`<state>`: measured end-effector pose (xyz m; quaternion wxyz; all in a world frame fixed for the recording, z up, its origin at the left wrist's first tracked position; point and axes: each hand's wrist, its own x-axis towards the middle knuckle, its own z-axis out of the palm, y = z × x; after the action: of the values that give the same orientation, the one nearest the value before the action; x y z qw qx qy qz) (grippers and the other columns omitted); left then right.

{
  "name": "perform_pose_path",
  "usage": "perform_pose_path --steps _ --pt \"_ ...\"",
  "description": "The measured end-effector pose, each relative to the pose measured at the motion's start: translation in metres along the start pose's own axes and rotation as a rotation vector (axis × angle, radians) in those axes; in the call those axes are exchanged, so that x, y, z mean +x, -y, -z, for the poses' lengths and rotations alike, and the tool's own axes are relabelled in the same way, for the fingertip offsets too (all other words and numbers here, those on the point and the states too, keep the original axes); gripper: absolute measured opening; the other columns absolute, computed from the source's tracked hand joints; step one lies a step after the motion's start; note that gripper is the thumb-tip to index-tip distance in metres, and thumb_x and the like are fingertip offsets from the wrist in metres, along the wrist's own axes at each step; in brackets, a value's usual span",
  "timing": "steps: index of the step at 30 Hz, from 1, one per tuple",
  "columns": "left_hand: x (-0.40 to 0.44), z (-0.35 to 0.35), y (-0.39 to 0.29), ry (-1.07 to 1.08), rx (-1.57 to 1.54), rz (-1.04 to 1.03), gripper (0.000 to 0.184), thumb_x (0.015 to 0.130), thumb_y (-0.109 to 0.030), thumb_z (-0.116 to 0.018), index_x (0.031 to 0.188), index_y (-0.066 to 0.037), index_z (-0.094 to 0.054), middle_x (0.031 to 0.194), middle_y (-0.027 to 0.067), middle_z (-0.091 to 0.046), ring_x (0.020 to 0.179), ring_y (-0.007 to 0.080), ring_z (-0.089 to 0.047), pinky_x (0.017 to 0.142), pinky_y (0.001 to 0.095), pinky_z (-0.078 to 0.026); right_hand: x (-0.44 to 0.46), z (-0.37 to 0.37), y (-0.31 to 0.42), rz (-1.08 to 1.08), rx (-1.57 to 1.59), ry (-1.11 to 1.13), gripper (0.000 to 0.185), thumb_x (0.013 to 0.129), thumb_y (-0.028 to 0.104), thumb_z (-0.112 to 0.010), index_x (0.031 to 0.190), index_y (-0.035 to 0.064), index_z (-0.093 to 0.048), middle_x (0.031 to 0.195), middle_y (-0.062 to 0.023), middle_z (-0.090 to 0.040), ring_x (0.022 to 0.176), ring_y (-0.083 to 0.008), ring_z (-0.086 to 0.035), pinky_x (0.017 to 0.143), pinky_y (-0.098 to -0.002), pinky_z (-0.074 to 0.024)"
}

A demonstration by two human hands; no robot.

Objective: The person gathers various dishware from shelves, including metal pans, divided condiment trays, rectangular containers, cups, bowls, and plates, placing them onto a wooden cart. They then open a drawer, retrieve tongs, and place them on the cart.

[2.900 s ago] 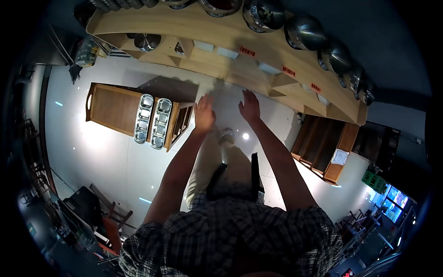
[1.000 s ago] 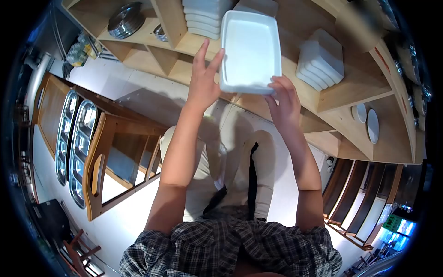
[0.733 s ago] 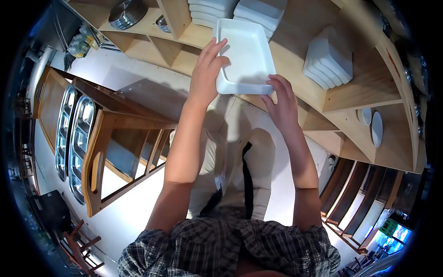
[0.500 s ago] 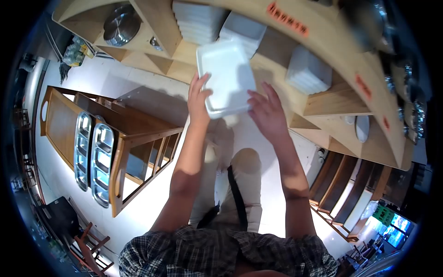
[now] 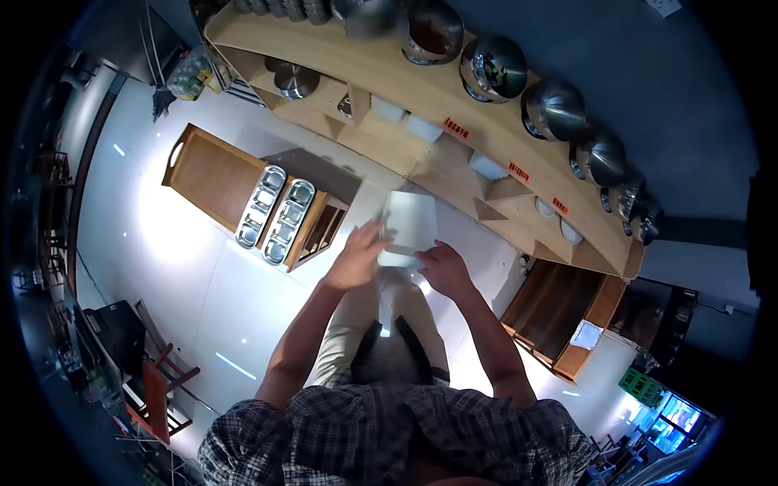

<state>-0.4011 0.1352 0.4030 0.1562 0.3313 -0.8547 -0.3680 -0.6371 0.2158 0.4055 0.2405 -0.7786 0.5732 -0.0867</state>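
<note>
A white rectangular plate (image 5: 412, 220) with a raised rim is held in front of my body, above my knees. My left hand (image 5: 356, 253) grips its left edge, fingers bent against the side. At the near right corner, my right hand (image 5: 445, 269) is closed on the rim. Blur softens the plate's near edge, so I cannot tell whether more than one plate is there. Beyond the plate, further white dishes (image 5: 424, 127) sit inside the wooden shelf unit (image 5: 442, 166).
Steel bowls and pots (image 5: 494, 69) line the shelf unit's top. To the left stands a wooden cart (image 5: 212, 182) with two compartmented steel trays (image 5: 289, 220) on it. A slatted wooden cabinet (image 5: 559, 312) is at right, and a wooden chair (image 5: 158, 397) stands at lower left.
The plate and both hands have come back from the shelf, closer to my body. My view has risen and widened, showing the shelf top. The right fingers have closed on the plate's corner.
</note>
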Motion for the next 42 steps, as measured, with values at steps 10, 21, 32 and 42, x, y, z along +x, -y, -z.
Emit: perform_pose_path --steps 10,21,32,42 --pt "-0.105 0.071 0.012 -0.059 0.081 -0.111 0.026 0.068 -0.02 -0.077 0.088 -0.005 -0.066 0.134 0.0131 -0.049 0.133 0.0397 -0.031 0.107 0.0558 -0.028 0.015 -0.038 0.156 0.007 -0.086 -0.21 0.03 0.075 0.014 -0.059 0.104 0.0101 -0.064 0.098 -0.0088 -0.067 0.1 -0.0217 -0.062 0.105 -0.0417 -0.0374" --pt "-0.217 0.183 0.111 0.104 0.134 -0.294 0.027 0.07 -0.016 -0.074 0.094 -0.006 -0.066 0.115 0.0055 -0.063 0.124 0.0272 -0.046 0.106 0.045 -0.035 0.08 -0.109 0.344 -0.201 0.0 -0.412 0.026 0.072 0.006 -0.065 0.098 0.0077 -0.064 0.102 -0.01 -0.065 0.107 -0.0231 -0.059 0.106 -0.0416 -0.0363" --pt "-0.352 0.168 0.114 0.131 0.102 -0.304 0.033 0.067 -0.011 -0.075 0.099 -0.004 -0.068 0.11 0.0062 -0.065 0.123 0.0284 -0.047 0.107 0.0448 -0.034 0.027 -0.192 0.434 -0.249 0.023 -0.248 0.033 0.073 0.013 -0.072 0.104 0.0076 -0.063 0.108 -0.0098 -0.063 0.111 -0.0261 -0.056 0.105 -0.0443 -0.0353" --pt "-0.448 0.185 0.143 0.276 0.1 -0.237 0.036 0.069 -0.014 -0.076 0.103 -0.007 -0.066 0.111 0.0041 -0.064 0.123 0.0266 -0.047 0.109 0.0476 -0.031 0.014 -0.261 0.513 -0.323 0.179 -0.239 0.033 0.072 0.014 -0.072 0.105 0.0098 -0.066 0.105 -0.0085 -0.066 0.108 -0.0241 -0.058 0.107 -0.0426 -0.0342"
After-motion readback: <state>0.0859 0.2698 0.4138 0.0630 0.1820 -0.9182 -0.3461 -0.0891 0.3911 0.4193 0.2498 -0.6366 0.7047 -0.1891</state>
